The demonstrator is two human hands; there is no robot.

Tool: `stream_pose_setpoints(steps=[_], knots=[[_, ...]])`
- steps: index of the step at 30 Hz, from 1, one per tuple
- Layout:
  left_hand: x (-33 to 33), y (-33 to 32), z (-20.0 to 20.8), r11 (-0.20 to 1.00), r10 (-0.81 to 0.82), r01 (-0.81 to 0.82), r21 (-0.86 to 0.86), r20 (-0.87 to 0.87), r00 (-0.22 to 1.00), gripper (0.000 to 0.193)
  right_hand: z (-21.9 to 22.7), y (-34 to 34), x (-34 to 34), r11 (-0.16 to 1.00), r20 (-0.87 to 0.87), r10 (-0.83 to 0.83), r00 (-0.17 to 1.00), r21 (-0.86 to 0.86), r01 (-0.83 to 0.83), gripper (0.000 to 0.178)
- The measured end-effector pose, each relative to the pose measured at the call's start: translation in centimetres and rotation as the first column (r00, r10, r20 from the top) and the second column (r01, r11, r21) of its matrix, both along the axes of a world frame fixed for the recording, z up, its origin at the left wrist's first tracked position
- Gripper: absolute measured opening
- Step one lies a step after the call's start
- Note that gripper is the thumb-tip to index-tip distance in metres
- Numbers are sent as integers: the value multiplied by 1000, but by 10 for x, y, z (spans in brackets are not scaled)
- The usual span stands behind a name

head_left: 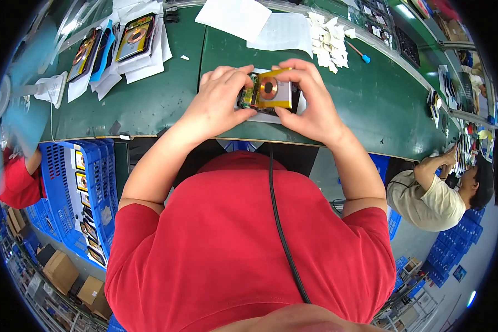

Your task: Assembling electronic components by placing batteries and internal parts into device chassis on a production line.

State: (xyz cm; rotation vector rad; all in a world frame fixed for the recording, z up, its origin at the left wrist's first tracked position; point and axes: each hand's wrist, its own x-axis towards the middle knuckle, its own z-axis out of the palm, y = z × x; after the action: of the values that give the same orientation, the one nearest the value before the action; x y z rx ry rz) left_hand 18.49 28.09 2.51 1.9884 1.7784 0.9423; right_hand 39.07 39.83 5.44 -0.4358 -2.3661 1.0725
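Observation:
Both my hands hold one electronic assembly over the near edge of the green table, like an uncased power bank. It has a flat silver battery pack (284, 93) edged in yellow tape, a round copper coil (269, 88) and a green circuit board (248, 97). My left hand (218, 102) grips the circuit board end between thumb and fingers. Opposite it, my right hand (311, 105) holds the battery end, thumb below and index finger on the top edge. A dark part shows beneath, partly hidden by the battery, with a pale sheet (266, 118) under it.
Similar coil assemblies (134, 36) lie on papers at the back left, beside a small white fan (52, 89). White sheets (233, 17), paper scraps (329, 41) and a blue-tipped tool (365, 57) lie further back. Blue crates (55, 182) stand left; a co-worker (431, 193) sits right.

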Motion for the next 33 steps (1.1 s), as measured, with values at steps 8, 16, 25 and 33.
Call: stream_pose_setpoints(steps=[8, 16, 25, 33], knots=[[7, -1, -7, 995, 60, -58, -79, 19, 998, 67, 4, 3, 30, 962, 273, -134, 953, 267, 58, 69], [12, -3, -16, 998, 60, -58, -37, 32, 998, 70, 1, 18, 34, 947, 383, -55, 922, 312, -74, 70], [9, -1, -20, 998, 62, -61, -27, 40, 997, 71, -24, 24, 37, 960, 238, -37, 970, 277, -31, 69], [8, -2, -20, 998, 62, -61, -23, 45, 997, 73, -24, 21, 37, 965, 215, -26, 976, 259, -31, 69]])
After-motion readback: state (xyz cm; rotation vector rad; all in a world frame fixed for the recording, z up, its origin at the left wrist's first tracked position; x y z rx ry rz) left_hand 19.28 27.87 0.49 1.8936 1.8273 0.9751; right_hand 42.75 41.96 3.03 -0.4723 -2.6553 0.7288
